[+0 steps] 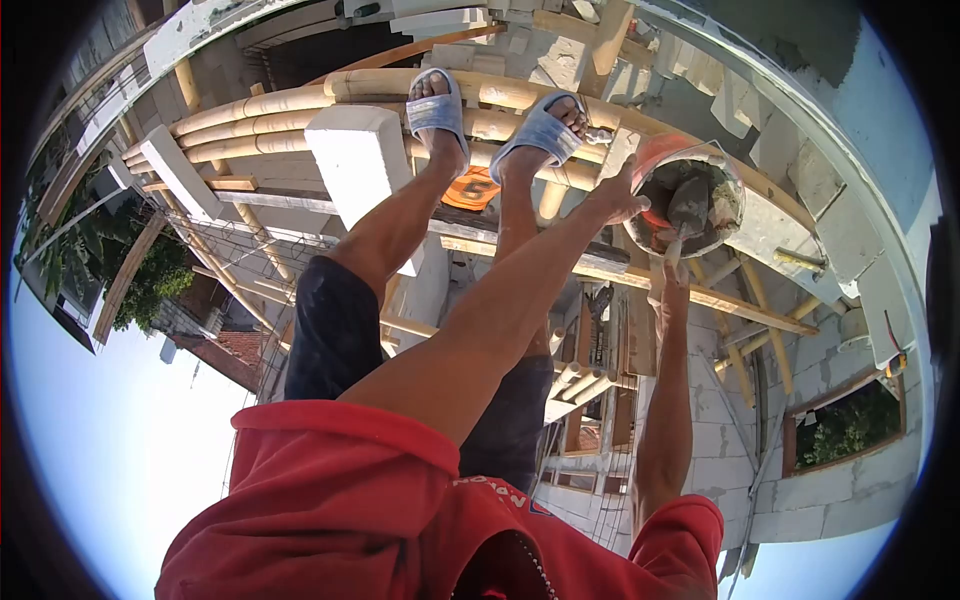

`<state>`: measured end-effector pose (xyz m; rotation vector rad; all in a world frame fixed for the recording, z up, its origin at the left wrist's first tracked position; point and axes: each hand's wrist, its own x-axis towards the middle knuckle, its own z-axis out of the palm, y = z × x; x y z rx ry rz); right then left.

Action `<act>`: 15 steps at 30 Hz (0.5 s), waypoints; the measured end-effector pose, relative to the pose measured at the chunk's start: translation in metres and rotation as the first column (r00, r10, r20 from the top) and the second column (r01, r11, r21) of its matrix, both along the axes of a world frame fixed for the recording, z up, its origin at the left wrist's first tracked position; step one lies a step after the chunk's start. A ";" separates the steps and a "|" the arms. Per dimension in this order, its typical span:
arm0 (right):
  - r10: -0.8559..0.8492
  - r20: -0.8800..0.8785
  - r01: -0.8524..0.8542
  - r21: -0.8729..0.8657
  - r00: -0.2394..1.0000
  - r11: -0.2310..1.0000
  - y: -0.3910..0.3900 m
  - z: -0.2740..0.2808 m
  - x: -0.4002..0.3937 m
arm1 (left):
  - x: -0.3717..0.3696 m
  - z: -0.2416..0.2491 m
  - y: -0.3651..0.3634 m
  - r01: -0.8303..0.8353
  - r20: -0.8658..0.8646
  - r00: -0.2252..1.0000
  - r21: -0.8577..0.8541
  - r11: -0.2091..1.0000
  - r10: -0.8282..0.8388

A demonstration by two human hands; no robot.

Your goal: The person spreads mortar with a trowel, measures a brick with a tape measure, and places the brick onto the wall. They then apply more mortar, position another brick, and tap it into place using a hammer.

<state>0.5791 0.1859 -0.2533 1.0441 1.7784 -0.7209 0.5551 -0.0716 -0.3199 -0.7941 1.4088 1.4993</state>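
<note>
A red bucket (668, 150) holding grey, wet-looking mortar sits at the upper right, tilted in view. My left hand (614, 198) reaches across and grips its near left rim. In my right hand (670, 285), below the bucket, is the handle of a trowel (688, 208). The trowel's blade is inside the bucket, against the mortar. Both of my feet, in blue-grey sandals (545, 133), stand on bamboo poles (490, 92) just left of the bucket.
A white block (355, 150) lies beside my left foot. Wooden planks (720, 300) and more bamboo cross below, with open gaps between them. Grey block walls (830, 490) and a window opening (848, 425) are at the right. An orange item (470, 188) shows between my legs.
</note>
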 end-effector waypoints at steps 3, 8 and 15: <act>0.134 0.020 -0.135 0.036 0.991 0.990 -0.005 0.010 -0.012 | -0.005 0.004 -0.028 0.064 0.002 0.998 0.030 0.998 -0.064; 0.645 0.202 -0.676 0.196 0.737 0.711 0.019 0.011 -0.035 | 0.001 0.033 -0.136 0.017 -0.033 0.999 0.163 0.987 -0.011; 0.888 -0.443 -0.911 0.302 0.127 0.281 -0.197 0.103 -0.077 | 0.128 0.107 -0.296 -0.725 0.085 0.683 -0.034 0.688 0.725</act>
